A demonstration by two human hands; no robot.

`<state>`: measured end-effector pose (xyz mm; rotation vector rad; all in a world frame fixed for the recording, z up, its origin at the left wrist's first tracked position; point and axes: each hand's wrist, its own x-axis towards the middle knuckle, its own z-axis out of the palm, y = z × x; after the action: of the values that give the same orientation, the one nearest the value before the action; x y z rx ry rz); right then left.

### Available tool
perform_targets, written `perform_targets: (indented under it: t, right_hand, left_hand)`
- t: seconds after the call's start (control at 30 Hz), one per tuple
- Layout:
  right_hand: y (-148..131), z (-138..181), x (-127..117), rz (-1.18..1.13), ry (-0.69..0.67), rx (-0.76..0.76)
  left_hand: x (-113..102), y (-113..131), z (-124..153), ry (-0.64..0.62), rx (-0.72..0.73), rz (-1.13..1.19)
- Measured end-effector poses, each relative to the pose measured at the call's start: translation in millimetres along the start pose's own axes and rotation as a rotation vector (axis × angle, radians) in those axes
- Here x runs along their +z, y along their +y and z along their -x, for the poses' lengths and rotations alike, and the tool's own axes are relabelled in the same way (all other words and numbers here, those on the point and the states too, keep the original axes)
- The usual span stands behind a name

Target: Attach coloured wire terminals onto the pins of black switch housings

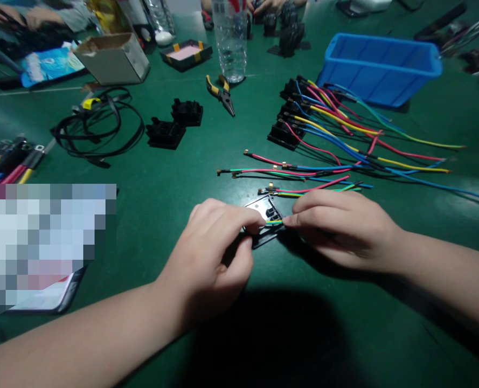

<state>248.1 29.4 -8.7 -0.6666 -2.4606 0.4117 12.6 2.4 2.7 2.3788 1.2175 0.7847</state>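
My left hand (215,253) is closed around the left side of a small black plastic socket part (268,234) on the green table. Its index finger presses at a yellow-green wire (273,222) lying across the part. Between the thumb and fingertips of my right hand (340,229), the same wire is pinched at the part's right edge. The wire's left end is hidden under my left fingers. Just behind the part lie several loose wires (312,172) with brass-coloured terminals, in red, blue and green.
Wired black sockets (287,132) lie before a blue bin (380,70). Farther back are pliers (223,97), two black sockets (165,133), a coiled cable (97,126), a plastic cup (231,43) and a cardboard box (116,59). A tablet (67,291) lies left. Other people's hands (41,19) are across the table.
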Motion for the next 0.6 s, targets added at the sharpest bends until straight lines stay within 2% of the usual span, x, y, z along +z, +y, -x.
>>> perform_targets:
  t: [0.2,0.37,0.6]
  right_hand:
    - [-0.7,-0.6,-0.9,0.024,-0.001,0.000]
    - [-0.9,-0.8,-1.2,0.021,-0.009,0.005]
    - [-0.5,-1.4,-1.1,-0.012,0.001,0.022]
  left_hand:
    - [-3.3,2.7,0.8,-0.014,0.003,-0.075]
    - [-7.1,5.3,0.5,-0.051,0.102,-0.221]
    - [-6.8,5.8,0.5,-0.083,0.156,-0.240]
